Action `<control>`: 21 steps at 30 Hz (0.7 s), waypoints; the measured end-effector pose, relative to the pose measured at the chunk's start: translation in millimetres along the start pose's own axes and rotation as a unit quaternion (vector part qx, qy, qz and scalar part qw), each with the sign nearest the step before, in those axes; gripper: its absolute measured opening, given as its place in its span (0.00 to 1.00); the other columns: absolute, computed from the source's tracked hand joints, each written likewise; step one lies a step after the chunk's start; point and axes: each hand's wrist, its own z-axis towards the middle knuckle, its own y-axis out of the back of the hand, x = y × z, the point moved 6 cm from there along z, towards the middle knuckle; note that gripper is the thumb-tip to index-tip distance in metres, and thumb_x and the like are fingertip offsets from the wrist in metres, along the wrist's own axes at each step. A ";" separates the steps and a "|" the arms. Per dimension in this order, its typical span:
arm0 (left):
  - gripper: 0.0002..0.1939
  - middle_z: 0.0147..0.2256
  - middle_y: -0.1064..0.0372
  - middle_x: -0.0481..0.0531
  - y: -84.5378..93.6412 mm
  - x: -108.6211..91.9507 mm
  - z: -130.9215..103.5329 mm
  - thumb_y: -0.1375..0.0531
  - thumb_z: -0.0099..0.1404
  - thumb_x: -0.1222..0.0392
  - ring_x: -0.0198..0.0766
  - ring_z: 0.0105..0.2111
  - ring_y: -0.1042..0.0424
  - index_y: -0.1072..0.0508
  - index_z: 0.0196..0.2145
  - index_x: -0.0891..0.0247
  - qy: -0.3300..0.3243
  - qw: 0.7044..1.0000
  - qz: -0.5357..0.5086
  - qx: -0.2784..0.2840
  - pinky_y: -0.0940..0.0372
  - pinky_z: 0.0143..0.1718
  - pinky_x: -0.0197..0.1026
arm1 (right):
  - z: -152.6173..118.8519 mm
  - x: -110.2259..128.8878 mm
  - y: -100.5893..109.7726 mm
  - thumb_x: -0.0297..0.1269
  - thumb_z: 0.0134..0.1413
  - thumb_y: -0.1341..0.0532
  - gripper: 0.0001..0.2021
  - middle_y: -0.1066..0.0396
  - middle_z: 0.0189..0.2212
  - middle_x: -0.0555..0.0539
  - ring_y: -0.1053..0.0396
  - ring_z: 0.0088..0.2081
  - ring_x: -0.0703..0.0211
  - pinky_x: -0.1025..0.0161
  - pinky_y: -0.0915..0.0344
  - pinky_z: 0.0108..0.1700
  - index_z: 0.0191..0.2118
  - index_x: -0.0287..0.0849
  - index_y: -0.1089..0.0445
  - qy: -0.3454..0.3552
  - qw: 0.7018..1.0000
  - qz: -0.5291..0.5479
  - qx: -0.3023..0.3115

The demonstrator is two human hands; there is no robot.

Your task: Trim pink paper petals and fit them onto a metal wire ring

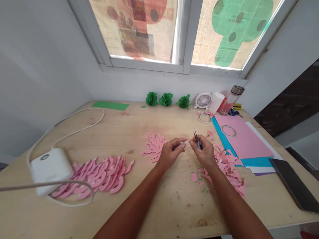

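My left hand [171,152] is closed in a pinch over the middle of the table, with a small whitish scrap [184,142] at its fingertips; its material is too small to tell. My right hand [206,152] grips small dark scissors [197,140], blades pointing up and away. The right thumb and forefinger meet close to the scrap, and I cannot tell whether they touch it. Just left of my left hand lies a small cluster of curved pink paper pieces [152,146]. Crumpled pink paper offcuts [228,166] are heaped beside and partly behind my right forearm.
A big pile of pink paper strips [109,174] lies left, by a white power box [51,169] with a looping cable. Green paper flowers [165,99], a fan [203,100] and a bottle [231,101] line the back. Right are pink sheets [246,142], tape rolls [228,130] and a phone [295,184].
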 end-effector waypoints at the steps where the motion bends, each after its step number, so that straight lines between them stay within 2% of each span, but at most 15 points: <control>1: 0.13 0.23 0.33 0.48 0.2 -1.1 0.4 0.40 0.55 0.56 0.32 0.24 0.35 0.25 0.36 0.64 0.001 1.000 -0.008 -0.004 0.38 0.27 0.34 | 0.1 -0.4 0.4 0.43 0.49 0.44 0.10 0.47 0.17 0.56 0.49 0.19 0.67 0.69 0.52 0.21 0.28 0.41 0.36 -0.001 1.000 -0.004 -0.002; 6: 0.08 0.21 0.33 0.48 2.9 -2.0 1.9 0.39 0.54 0.57 0.30 0.21 0.38 0.25 0.29 0.65 -0.001 1.000 -0.005 -0.026 0.42 0.23 0.32 | -0.3 0.3 0.6 0.43 0.50 0.44 0.10 0.48 0.17 0.56 0.50 0.20 0.67 0.68 0.52 0.22 0.30 0.41 0.34 0.005 1.000 -0.009 -0.009; 12: 0.08 0.18 0.36 0.46 7.1 1.1 3.3 0.40 0.55 0.58 0.29 0.20 0.39 0.25 0.29 0.65 0.005 0.999 0.009 -0.037 0.44 0.22 0.32 | -0.2 -4.3 -1.4 0.45 0.50 0.44 0.13 0.49 0.18 0.55 0.51 0.20 0.67 0.68 0.54 0.22 0.35 0.39 0.32 -0.013 1.000 0.001 -0.021; 17: 0.08 0.18 0.36 0.46 10.9 -0.7 4.4 0.40 0.54 0.57 0.29 0.20 0.40 0.26 0.28 0.65 0.006 0.999 -0.008 -0.047 0.45 0.21 0.32 | 1.9 -11.5 -1.5 0.47 0.48 0.42 0.21 0.53 0.16 0.59 0.53 0.18 0.68 0.68 0.55 0.21 0.44 0.38 0.35 -0.036 0.999 0.020 -0.007; 21: 0.10 0.17 0.37 0.45 11.9 -0.8 4.1 0.38 0.53 0.57 0.26 0.16 0.44 0.27 0.29 0.66 0.035 0.996 -0.057 -0.061 0.49 0.18 0.31 | 1.3 -7.2 -2.0 0.49 0.54 0.47 0.19 0.49 0.17 0.56 0.51 0.19 0.67 0.68 0.54 0.22 0.41 0.38 0.33 -0.001 1.000 0.023 0.017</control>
